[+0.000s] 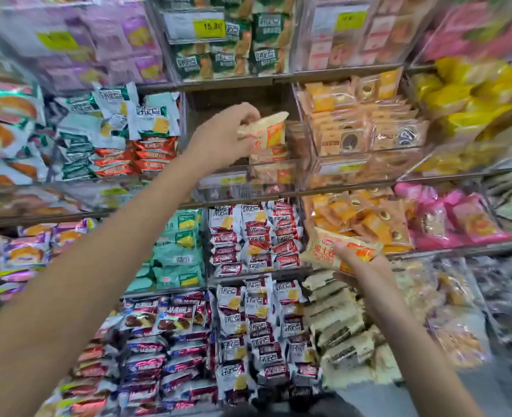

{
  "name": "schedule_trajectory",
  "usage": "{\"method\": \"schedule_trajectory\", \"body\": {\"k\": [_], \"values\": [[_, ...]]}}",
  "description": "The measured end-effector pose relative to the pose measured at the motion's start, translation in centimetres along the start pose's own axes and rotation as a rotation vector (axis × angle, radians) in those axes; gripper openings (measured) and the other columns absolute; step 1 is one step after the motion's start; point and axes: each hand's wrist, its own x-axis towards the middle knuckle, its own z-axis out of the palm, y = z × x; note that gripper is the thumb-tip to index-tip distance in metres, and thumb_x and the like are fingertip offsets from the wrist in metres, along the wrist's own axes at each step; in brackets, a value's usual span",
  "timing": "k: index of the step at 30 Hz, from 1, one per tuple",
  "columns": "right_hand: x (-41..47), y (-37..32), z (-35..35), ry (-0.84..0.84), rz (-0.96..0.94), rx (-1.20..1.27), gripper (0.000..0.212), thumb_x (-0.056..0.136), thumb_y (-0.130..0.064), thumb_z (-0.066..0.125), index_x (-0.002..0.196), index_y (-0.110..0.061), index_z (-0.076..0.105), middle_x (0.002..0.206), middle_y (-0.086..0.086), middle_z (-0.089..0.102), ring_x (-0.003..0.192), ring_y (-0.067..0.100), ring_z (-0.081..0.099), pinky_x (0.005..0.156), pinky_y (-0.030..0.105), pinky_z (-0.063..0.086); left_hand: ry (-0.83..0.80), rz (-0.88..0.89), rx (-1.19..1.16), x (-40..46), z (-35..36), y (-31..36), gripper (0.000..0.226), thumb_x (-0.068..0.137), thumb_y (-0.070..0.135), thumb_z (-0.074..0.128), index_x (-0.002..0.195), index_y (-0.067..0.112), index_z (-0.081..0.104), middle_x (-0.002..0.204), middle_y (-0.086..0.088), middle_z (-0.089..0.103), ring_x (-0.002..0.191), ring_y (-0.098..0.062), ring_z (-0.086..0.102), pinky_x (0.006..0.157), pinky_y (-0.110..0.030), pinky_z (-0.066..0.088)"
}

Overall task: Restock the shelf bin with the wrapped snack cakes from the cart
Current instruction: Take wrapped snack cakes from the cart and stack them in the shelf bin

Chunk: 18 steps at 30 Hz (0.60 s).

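Your left hand (224, 136) pinches snack cake (268, 130) over clear bin (248, 179); right hand (360, 266) holds second cake (339, 251). Risk: loose pinch, cake drops outside bin.

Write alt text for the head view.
The left hand holds a cream-and-orange snack cake over a clear shelf bin, which is partly filled. The right hand grips another cake lower down, before shelves packed with snacks.

The cream plastic-wrapped snack cake with an orange panel (268, 130) sits above white-and-maroon wrapped packets (254, 236), beside mint-green wrapped packets (179, 251) and a yellow paper price label (209, 28).
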Motion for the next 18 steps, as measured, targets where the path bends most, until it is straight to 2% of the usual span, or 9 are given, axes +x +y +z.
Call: {"method": "schedule_trajectory", "body": {"k": [4, 6, 7, 9, 10, 12, 14, 16, 18], "values": [[0.9, -0.2, -0.4, -0.008, -0.002, -0.01, 0.056, 0.069, -0.039, 0.076, 0.114, -0.013, 0.057, 0.086, -0.001, 0.074, 0.075, 0.01, 0.071, 0.06, 0.02, 0.056, -0.376, 0.021, 0.158, 5.7, 3.1, -1.0, 0.039, 0.084, 0.014, 0.062, 0.122, 0.018, 0.055, 0.122, -0.006, 0.058, 0.103, -0.022, 0.055, 0.082, -0.027, 0.042], [1.3, -0.3, -0.9, -0.016, -0.007, -0.013, 0.057, 0.067, -0.041, 0.077, 0.113, -0.014, 0.057, 0.085, -0.002, 0.074, 0.075, 0.01, 0.071, 0.06, 0.019, 0.056, -0.572, 0.012, 0.154, 6.7, 5.0, -1.3, 0.04, 0.087, 0.011, 0.06, 0.127, 0.013, 0.052, 0.128, -0.008, 0.054, 0.107, -0.021, 0.053, 0.086, -0.024, 0.04], [1.5, -0.4, -1.1, -0.019, -0.005, -0.01, 0.057, 0.068, -0.041, 0.077, 0.114, -0.015, 0.057, 0.089, 0.0, 0.074, 0.078, 0.011, 0.072, 0.06, 0.019, 0.057, -0.627, -0.006, 0.135, 7.0, 5.9, -1.4, 0.039, 0.089, 0.009, 0.058, 0.128, 0.011, 0.051, 0.13, -0.008, 0.052, 0.102, -0.018, 0.054, 0.084, -0.019, 0.042], [2.0, -0.4, -1.5, -0.03, 0.007, -0.006, 0.051, 0.076, -0.035, 0.076, 0.118, -0.014, 0.056, 0.1, 0.007, 0.072, 0.084, 0.016, 0.071, 0.063, 0.021, 0.058, -0.699, -0.069, 0.06, 7.6, 7.4, -1.7, 0.041, 0.089, 0.004, 0.058, 0.128, 0.008, 0.049, 0.123, -0.005, 0.05, 0.074, -0.007, 0.053, 0.059, -0.005, 0.044], [2.2, -0.5, -1.7, -0.03, 0.011, 0.0, 0.047, 0.079, -0.032, 0.075, 0.118, -0.014, 0.056, 0.102, 0.009, 0.071, 0.084, 0.018, 0.071, 0.063, 0.022, 0.058, -0.73, -0.104, 0.027, 7.8, 7.8, -1.9, 0.043, 0.087, 0.002, 0.06, 0.128, 0.007, 0.048, 0.116, -0.004, 0.05, 0.065, -0.003, 0.049, 0.045, -0.004, 0.041], [2.6, -0.5, -1.9, -0.022, 0.014, 0.011, 0.036, 0.08, -0.028, 0.073, 0.111, -0.019, 0.056, 0.101, 0.008, 0.07, 0.082, 0.017, 0.07, 0.062, 0.022, 0.058, -0.793, -0.153, 0.013, 8.1, 8.6, -2.6, 0.046, 0.084, 0.002, 0.064, 0.127, 0.007, 0.047, 0.1, 0.001, 0.051, 0.059, -0.005, 0.049, 0.038, -0.008, 0.041], [3.0, -0.5, -2.0, -0.02, 0.017, 0.01, 0.03, 0.08, -0.025, 0.073, 0.105, -0.023, 0.056, 0.096, 0.005, 0.07, 0.078, 0.014, 0.069, 0.06, 0.021, 0.058, -0.834, -0.167, 0.013, 8.3, 9.4, -3.2, 0.045, 0.083, 0.009, 0.067, 0.125, 0.007, 0.048, 0.096, -0.001, 0.054, 0.064, -0.015, 0.053, 0.05, -0.019, 0.049], [3.3, -0.5, -2.2, -0.021, 0.022, 0.013, 0.03, 0.08, -0.025, 0.074, 0.103, -0.024, 0.055, 0.093, 0.004, 0.07, 0.076, 0.013, 0.07, 0.058, 0.02, 0.057, -0.831, -0.132, 0.046, 8.4, 10.0, -3.4, 0.045, 0.085, 0.021, 0.067, 0.124, 0.006, 0.051, 0.109, -0.008, 0.056, 0.083, -0.019, 0.053, 0.07, -0.029, 0.048], [3.5, -0.5, -2.3, -0.024, 0.031, 0.022, 0.029, 0.08, -0.025, 0.074, 0.103, -0.024, 0.056, 0.094, 0.004, 0.071, 0.076, 0.012, 0.07, 0.058, 0.02, 0.057, -0.809, -0.116, 0.067, 8.5, 10.2, -3.5, 0.045, 0.085, 0.026, 0.067, 0.124, 0.008, 0.054, 0.111, -0.005, 0.055, 0.085, -0.015, 0.054, 0.068, -0.023, 0.046]]}}
